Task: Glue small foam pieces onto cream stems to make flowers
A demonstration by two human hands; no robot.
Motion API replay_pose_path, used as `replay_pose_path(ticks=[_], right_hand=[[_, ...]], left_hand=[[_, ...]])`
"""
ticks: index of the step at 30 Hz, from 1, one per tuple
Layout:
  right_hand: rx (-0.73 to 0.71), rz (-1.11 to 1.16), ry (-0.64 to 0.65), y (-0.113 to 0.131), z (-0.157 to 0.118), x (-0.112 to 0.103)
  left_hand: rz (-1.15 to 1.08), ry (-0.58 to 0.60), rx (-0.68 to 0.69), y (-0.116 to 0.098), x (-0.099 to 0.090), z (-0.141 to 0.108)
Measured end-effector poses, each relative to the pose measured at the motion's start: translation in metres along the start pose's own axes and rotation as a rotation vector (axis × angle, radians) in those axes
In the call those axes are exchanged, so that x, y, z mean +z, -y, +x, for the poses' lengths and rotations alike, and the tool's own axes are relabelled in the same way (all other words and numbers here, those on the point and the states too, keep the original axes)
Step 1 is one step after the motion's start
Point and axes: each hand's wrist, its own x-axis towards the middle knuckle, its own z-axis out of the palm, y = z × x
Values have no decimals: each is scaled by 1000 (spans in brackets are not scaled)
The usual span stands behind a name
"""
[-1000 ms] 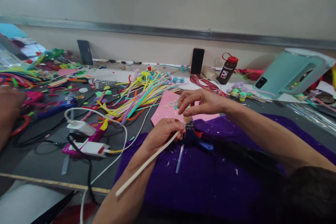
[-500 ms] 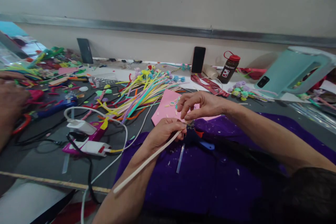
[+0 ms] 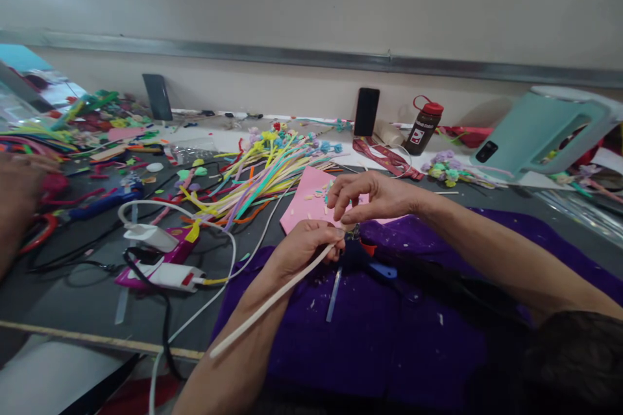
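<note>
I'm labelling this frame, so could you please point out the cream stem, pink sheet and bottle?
Cream stem (image 3: 272,301), head view, mid-length.
Pink sheet (image 3: 310,181), head view, upper part.
Bottle (image 3: 424,131), head view, dark body.

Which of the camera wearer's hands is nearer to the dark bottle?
Right. The right hand is on the near side of the bottle, leftward; the left hand, holding a pale stick, is farther away and left.

The left hand (image 3: 307,248) is pinching, the right hand (image 3: 372,196) is arching just beside it (fingers (image 3: 339,192) bent), and both bare forearms (image 3: 487,243) are slanting inward.
</note>
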Motion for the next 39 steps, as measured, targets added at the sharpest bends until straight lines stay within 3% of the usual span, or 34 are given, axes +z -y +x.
replay_pose_path(ticks=[20, 22, 24, 26, 28, 31, 34, 39], right_hand=[[39, 42, -64, -4, -7, 0], [66, 86, -173, -4, -8, -1], [128, 190, -372, -5, -12, 2], [212, 331, -582, -6, -16, 11], [306, 447, -683, -5, -20, 26], [446, 548, -561, 0, -23, 54], [459, 666, -449, 6, -19, 78], [375, 777, -499, 7, -9, 92]], left_hand=[[-11, 10, 21, 2, -3, 1], [-37, -4, 15, 0, -2, 0], [-100, -41, 11, -1, -1, -1], [-171, -105, 30, -1, 1, -3], [-223, -177, 99, -2, 2, -4], [-249, -252, 214, -2, 3, -5], [-227, -266, 251, -1, 4, -5], [-161, -253, 316, 2, 7, -5]])
